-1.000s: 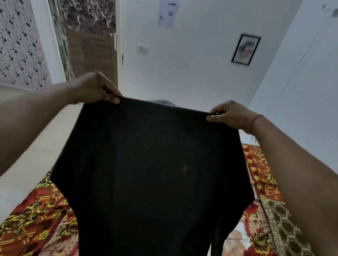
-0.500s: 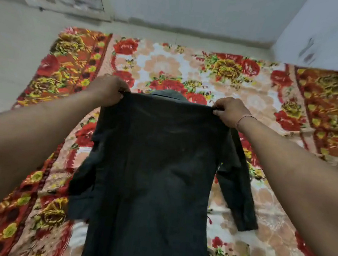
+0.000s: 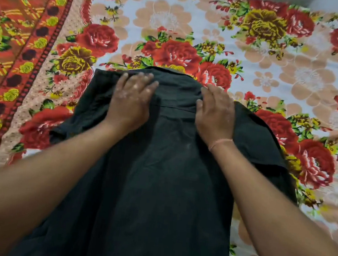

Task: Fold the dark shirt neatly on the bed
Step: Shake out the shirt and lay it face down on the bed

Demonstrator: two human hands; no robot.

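Note:
The dark shirt (image 3: 158,179) lies back-up on the bed, its collar at the far end and its hem running out of view toward me. My left hand (image 3: 131,101) rests flat on the left shoulder area, fingers spread. My right hand (image 3: 215,112) lies flat on the right shoulder area, a thin thread band on its wrist. Neither hand grips the cloth. One sleeve is bunched at the left side, the other spreads out to the right. My forearms hide parts of the shirt's sides.
The bed carries a floral bedsheet (image 3: 275,55) with red and yellow roses on white. A red and orange patterned border (image 3: 17,39) runs down the left side. A pale strip of wall or floor shows at the top right corner.
The shirt went from hanging in the air, pinched at both shoulders, to lying flat on the bed. Both hands let go of the shoulders and now press flat on the cloth.

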